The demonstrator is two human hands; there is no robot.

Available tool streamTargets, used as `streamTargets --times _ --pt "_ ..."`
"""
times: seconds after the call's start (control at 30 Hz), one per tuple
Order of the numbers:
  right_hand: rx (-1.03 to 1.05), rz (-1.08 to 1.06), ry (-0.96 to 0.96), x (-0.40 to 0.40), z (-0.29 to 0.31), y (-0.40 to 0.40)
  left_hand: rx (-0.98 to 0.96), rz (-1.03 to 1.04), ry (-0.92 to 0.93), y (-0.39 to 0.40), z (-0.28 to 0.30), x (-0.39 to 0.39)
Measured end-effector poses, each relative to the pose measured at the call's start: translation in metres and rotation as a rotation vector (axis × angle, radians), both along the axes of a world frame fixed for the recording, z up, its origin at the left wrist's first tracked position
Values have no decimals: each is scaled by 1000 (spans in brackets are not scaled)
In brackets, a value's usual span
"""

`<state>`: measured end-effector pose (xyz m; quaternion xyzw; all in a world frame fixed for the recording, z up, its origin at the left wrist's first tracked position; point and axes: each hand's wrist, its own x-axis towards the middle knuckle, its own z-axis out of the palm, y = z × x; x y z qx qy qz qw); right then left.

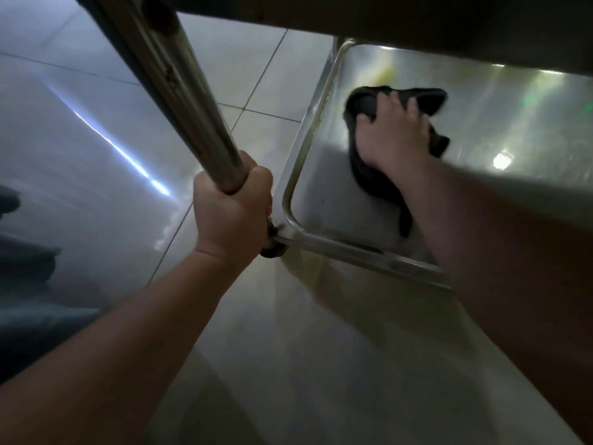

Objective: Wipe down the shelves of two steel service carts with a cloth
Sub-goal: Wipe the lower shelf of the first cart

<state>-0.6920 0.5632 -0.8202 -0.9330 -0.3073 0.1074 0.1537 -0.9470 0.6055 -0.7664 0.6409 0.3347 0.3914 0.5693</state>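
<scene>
Cart post, a steel tube, slants down from upper left into the left hand, whose fingers are clamped round its lower end; tiled floor shows beyond those knuckles; to their right lies the lower shelf, rim raised; dark cloth lies on it beneath the right hand, fingers spread flat, pressing down; one tail trails under the wrist.

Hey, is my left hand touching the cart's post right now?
Touching. The head view shows the left hand with fingers curled round the post, no gap.
</scene>
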Motion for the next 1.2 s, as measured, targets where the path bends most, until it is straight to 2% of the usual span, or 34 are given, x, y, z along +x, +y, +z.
streamTargets --times 0.07,0.13,0.2,0.27,0.33,0.37,0.43,0.5,0.57,0.63,0.7,0.83,1.0,1.2 --pt "18 141 6 -26 3 34 2 -1 5 0 0 0" --pt "44 258 23 -58 5 34 4 2 13 2 -2 -1" --pt "82 381 30 -88 5 -3 12 13 22 4 -6 -2" --pt "104 612 22 -109 3 -53 13 9 16 5 -9 -3" --pt "65 799 25 -102 2 -78 12 -10 9 4 -9 -3" --pt "47 824 15 -92 2 -75 4 -7 13 3 -8 -2" --pt "19 699 -10 -73 2 -49 -16 -3 12 3 -9 -1" --pt "25 445 -23 -53 0 -4 -12 -4 15 4 -10 -2" --pt "30 231 32 -38 1 42 -14 -11 20 5 -9 -3" --pt "30 126 109 -36 4 72 -24 -10 28 5 -9 -3" --pt "13 188 89 -49 3 74 -29 -5 27 6 -11 -3" --pt "65 421 35 -105 -3 16 -32 -8 20 6 -11 -3" --pt "47 512 72 -146 -2 -38 -27 34 50 2 -7 -2" --pt "-10 605 39 -151 7 -86 -44 92 68 -7 -1 -2"
